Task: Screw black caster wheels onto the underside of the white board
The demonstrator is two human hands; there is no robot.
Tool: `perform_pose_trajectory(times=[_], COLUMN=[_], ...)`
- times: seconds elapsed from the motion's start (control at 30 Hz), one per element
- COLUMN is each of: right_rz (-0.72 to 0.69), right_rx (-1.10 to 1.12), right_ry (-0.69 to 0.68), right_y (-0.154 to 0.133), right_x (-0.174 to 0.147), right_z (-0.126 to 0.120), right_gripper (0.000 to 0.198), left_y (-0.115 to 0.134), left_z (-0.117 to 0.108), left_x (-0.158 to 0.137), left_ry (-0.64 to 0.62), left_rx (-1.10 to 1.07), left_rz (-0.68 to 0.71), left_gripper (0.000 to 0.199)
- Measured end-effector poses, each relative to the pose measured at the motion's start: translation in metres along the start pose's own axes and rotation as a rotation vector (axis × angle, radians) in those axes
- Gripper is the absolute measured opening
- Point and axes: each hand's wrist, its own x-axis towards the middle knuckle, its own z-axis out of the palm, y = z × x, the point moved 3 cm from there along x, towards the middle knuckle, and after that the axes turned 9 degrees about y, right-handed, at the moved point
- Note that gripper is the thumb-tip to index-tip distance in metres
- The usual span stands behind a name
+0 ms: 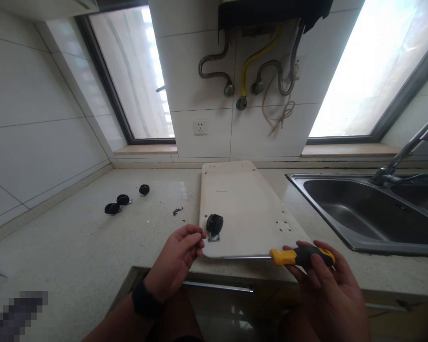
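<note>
My right hand (328, 280) grips a screwdriver (303, 256) by its yellow and black handle. The metal shaft points left along the near edge of a white board (242, 204). My left hand (181, 251) is closed in a pinch beside the board's near left corner; what its fingertips hold, if anything, is too small to make out. Close to those fingertips a black caster wheel (214, 224) stands on the board, its metal mounting plate toward me. Small holes show at the board's other corners.
Several small screws (177, 211) lie on the pale countertop (74, 247) left of the board. Farther left are loose casters (123, 199). A steel sink (345, 213) with a faucet (385, 173) is at right. Below the counter edge is a drawer handle (217, 286).
</note>
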Motion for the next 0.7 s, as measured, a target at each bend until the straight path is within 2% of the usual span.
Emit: perform_pose_trajectory(times=[0.13,0.3,0.5,0.7], right_rz=[-0.029,-0.065,-0.074,-0.13], right_rx=[0.023,0.043,0.015,-0.016], right_ry=[0.005,0.019,0.024,0.042], right_y=[-0.009,-0.02,-0.025,-0.032], right_x=[-0.004,-0.005,-0.002,0.001], right_z=[0.0,-0.012,-0.021,-0.026], right_gripper=[0.039,0.038,0.037,0.038], left_y=[-0.02,-0.043,-0.057,-0.06], left_z=[0.023,0.041,0.049,0.059], left_x=[-0.027,-0.052,-0.058,-0.058], left_ry=[0.02,0.088,0.178,0.226], left_rx=[-0.127,-0.313,-0.4,-0.41], left_rz=[-0.136,-0.255,-0.289,-0.322], left_gripper=[0.024,0.023,0.018,0.022])
